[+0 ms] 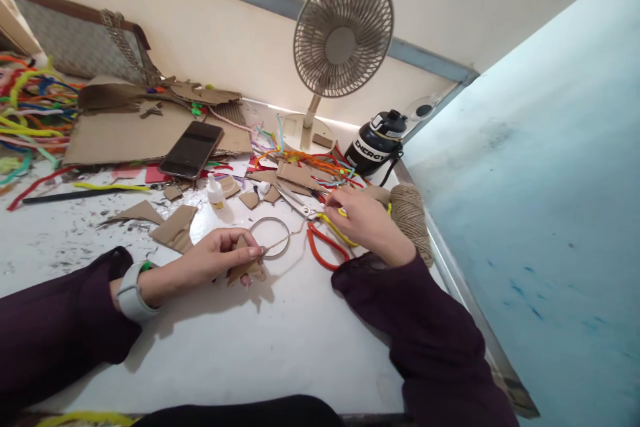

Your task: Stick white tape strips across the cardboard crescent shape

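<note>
My left hand (220, 255) pinches a small cut piece of cardboard (237, 273) with pointed edges, held just above the white table. A thin strand of twine (281, 240) runs from its fingertips towards the right. My right hand (363, 220) is closed beside the scissors (327, 248), which have orange handles and blades pointing to the far left. What its fingers hold is hidden. A thin round ring (270, 219) lies on the table between my hands. The ball of twine (411, 220) stands right of my right hand.
A white glue bottle (215, 192) stands among cardboard scraps (175, 227). Behind are a phone (191, 149) on a cardboard sheet (115, 137), a desk fan (341, 45), a black bottle (375, 145) and piled pipe cleaners (37, 123). A wall (540, 227) borders the right side.
</note>
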### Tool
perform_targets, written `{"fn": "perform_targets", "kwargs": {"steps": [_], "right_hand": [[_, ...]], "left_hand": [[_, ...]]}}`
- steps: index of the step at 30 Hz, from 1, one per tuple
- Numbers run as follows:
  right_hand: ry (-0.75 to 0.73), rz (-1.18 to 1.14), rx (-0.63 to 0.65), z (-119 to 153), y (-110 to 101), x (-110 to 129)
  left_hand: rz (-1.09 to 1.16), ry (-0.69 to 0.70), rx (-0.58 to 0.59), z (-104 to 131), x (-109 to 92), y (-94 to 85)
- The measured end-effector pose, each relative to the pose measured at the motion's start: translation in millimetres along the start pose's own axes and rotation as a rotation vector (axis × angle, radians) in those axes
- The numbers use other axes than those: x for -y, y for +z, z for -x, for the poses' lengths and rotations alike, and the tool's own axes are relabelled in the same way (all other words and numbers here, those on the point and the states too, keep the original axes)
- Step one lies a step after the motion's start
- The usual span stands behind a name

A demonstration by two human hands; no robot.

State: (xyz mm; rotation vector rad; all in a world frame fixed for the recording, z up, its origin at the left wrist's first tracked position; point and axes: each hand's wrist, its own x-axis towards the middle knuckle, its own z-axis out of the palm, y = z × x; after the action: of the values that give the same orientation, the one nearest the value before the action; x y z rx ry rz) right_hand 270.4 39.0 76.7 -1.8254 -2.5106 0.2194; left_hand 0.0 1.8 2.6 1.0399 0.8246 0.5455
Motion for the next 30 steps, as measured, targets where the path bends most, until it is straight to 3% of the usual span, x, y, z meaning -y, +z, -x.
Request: {"fn": "perform_targets", "kwargs": {"steps": [5,10,14,19,26,30], "right_hand": [[0.073,0.133,0.250,19.9,4.7,-13.6],[0.154,0.078,0.204,35.0,26.9,-7.8],[0.156,0.037,0.186,38.2,33.0,-5.8],[0.166,0.024,0.268,48.8,17.6,-10.1],[0.327,-0.236,0.332,69.1,-9.1,-23.3],[0.461,-0.576,0.545,87.0,-17.4,-25.7]], "left_hand": [[0.007,0.010,-0.056,-1.2,-2.2,1.0],[0.015,0.010,-0.087,-2.7,-1.2,1.1],[0.032,0.030,-0.097,-2.5,0.9,0.3],[0.104,0.045,-0.126,-2.6,0.4,-0.6],[0.170,0.047,-0.167,-3.5,-7.0,1.9],[0.186,0.050,-0.188,-2.6,-9.3,2.7]]}}
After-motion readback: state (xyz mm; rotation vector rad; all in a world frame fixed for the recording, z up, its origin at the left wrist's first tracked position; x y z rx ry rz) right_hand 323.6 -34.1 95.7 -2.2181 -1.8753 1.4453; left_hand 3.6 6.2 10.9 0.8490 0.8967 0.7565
